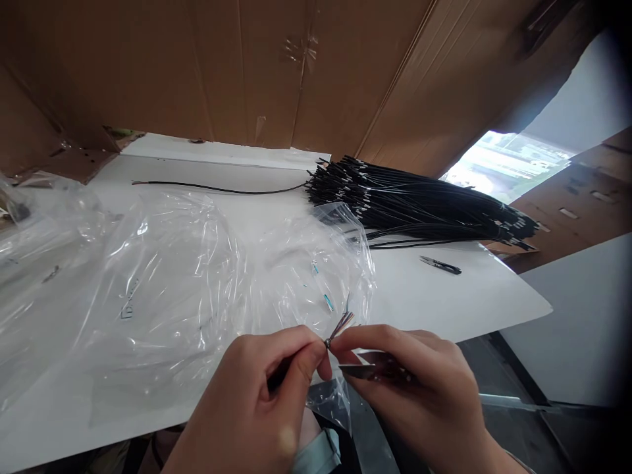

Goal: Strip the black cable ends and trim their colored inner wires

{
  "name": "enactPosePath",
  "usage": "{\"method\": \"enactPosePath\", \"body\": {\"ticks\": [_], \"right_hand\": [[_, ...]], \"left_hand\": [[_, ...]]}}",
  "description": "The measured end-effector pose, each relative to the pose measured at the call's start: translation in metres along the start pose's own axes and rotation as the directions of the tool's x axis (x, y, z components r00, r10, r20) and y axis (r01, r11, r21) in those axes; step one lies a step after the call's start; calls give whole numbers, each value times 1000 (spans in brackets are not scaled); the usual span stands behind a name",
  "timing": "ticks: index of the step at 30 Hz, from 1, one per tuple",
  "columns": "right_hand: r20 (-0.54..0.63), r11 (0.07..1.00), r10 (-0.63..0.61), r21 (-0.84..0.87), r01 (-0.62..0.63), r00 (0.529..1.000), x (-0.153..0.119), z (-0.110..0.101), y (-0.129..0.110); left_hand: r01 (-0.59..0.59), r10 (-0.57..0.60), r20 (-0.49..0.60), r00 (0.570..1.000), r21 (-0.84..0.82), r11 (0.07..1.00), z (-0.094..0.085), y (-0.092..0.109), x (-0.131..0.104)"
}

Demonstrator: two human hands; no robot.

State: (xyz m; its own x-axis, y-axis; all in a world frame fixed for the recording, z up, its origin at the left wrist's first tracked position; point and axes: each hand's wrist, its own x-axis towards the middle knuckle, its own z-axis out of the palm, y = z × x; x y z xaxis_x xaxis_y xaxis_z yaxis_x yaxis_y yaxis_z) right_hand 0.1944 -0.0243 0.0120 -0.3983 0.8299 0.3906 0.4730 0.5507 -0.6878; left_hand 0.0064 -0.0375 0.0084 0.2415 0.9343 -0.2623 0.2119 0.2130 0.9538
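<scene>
Near the bottom centre, my left hand [271,388] pinches the end of a cable between thumb and forefinger. Thin coloured wires [343,322] fan out of that cable end, pointing up and to the right. My right hand [419,382] holds small metal snips [360,370] in its palm, blades pointing left, while its forefinger touches the base of the wires. The rest of the held cable is mostly hidden by my hands. Clear plastic bags [172,283] lie just beyond and to the left, with small blue scraps [328,302] on the nearer one.
A large bundle of black cables [415,197] lies at the back right of the white table [405,309]. One single cable [212,189] stretches left. Another pair of snips [440,265] rests near the right edge. Cardboard [247,72] stands behind.
</scene>
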Motion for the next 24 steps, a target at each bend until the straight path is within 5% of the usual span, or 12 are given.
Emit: {"method": "enactPosePath", "body": {"ticks": [5, 9, 14, 20, 24], "right_hand": [[-114, 998, 5, 65, 2, 993, -3, 5, -1], [-239, 919, 229, 373, -128, 944, -9, 3, -3], [-59, 631, 488, 713, -305, 871, -11, -1, -1], [146, 409, 488, 833, -373, 860, -10, 14, -4], [151, 384, 490, 847, -367, 859, -14, 24, -24]], "left_hand": [[12, 6, 94, 996, -187, 982, -4, 4, 3], [90, 9, 207, 978, -465, 881, -11, 5, 7], [75, 57, 185, 981, -632, 771, -16, 13, 8], [-116, 184, 75, 980, -536, 836, -13, 31, -1], [-191, 239, 44, 970, -472, 861, -9, 43, -11]]}}
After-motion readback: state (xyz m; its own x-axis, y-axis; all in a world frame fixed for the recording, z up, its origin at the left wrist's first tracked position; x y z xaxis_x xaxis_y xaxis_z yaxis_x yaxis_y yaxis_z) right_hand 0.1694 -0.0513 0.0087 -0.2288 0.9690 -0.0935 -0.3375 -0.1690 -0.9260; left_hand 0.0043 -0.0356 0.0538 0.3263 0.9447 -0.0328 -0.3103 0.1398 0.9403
